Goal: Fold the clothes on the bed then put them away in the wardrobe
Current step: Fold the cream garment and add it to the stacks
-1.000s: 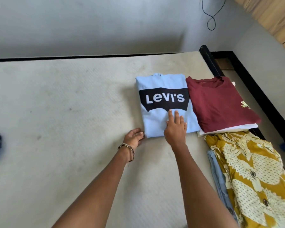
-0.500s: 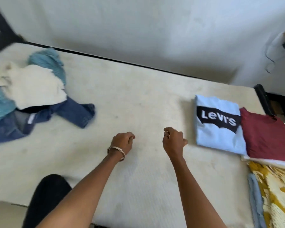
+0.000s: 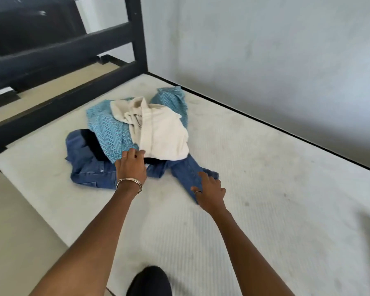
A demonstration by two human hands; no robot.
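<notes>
A heap of unfolded clothes lies on the bare mattress (image 3: 254, 189) near its head end. On top is a cream garment (image 3: 162, 135), over a teal zigzag-patterned cloth (image 3: 109, 129); blue denim (image 3: 88, 167) spreads out beneath them. My left hand (image 3: 131, 167) reaches to the heap's near edge, fingers extended and touching where the teal and cream cloths meet. My right hand (image 3: 209, 191) hovers with spread fingers over the denim leg (image 3: 188, 169) that sticks out toward me. Neither hand holds anything.
A black bed frame (image 3: 68, 45) with horizontal slats stands behind the heap at the upper left. A grey wall (image 3: 276, 50) runs along the mattress's far side. My dark-clad knee (image 3: 150, 283) is at the bottom edge. Pale floor (image 3: 15, 231) lies to the left.
The view has swung left, away from the folded stacks, which are now out of frame. Both hands left the folded light-blue shirt and reached out to the unfolded heap, fingers opening.
</notes>
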